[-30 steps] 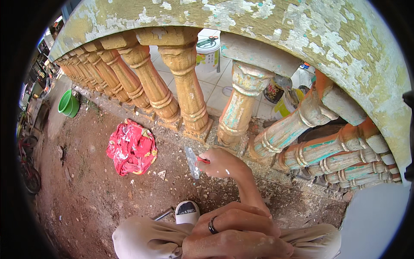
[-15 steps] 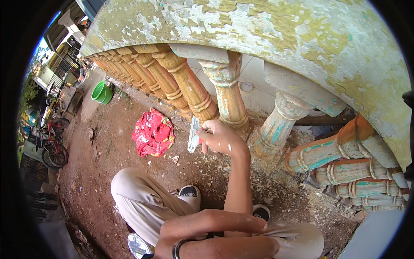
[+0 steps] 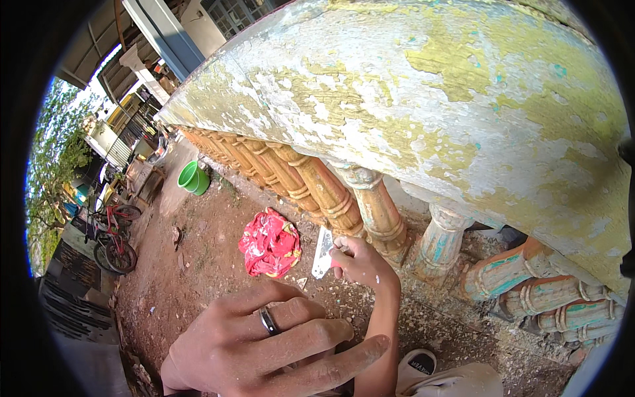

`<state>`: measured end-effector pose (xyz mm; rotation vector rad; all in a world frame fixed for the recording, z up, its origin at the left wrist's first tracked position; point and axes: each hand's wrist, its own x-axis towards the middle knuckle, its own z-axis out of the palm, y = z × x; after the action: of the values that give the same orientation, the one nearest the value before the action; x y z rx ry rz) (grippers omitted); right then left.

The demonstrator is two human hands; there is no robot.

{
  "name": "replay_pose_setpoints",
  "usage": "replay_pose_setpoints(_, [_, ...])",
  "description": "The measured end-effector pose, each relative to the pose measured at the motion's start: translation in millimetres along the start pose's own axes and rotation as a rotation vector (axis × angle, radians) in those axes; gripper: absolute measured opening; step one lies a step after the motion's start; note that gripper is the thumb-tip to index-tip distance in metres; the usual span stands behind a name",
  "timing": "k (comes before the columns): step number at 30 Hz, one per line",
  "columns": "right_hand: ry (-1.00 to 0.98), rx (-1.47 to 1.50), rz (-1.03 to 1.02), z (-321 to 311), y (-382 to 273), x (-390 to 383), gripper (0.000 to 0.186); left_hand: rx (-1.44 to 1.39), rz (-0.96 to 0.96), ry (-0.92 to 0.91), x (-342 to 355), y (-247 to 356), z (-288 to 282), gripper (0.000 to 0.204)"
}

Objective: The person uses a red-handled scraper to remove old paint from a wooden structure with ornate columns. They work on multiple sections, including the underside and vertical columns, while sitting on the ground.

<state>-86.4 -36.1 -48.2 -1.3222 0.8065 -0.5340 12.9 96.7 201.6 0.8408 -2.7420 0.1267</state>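
A peeling rail (image 3: 423,112) crosses the far side above balusters (image 3: 383,215). Near, the left hand (image 3: 264,341) spreads its fingers loosely. Beyond lies a red cloth (image 3: 271,243); to its right, the right hand (image 3: 360,260) grips a scraper (image 3: 322,255).

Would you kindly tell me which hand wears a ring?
The left hand wears a dark ring; the right hand, gripping the scraper, shows none.

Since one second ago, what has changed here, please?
The left hand has risen closer to the camera, fingers slightly apart. The view has swung left, so the red cloth and green bucket appear further right. Nothing was grasped or released: the right hand still holds the scraper. Cloth and bucket stayed in place.
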Motion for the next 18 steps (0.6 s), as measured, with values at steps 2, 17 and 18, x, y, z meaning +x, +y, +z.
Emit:
replay_pose_setpoints(2, [0.027, 0.079, -0.144, 5, -3, -5, 0.024, 0.063, 0.026, -0.17, 2, -7, -2, 0.032])
replay_pose_setpoints(17, [0.899, 0.551, -0.859, 37, -44, 26, 0.02, -0.295, -0.109, -0.144, -49, -46, 22, 0.022])
replay_pose_setpoints(18, [0.915, 0.543, -0.866, 34, -47, 29, 0.02, -0.311, -0.093, -0.147, -48, -47, 24, 0.022])
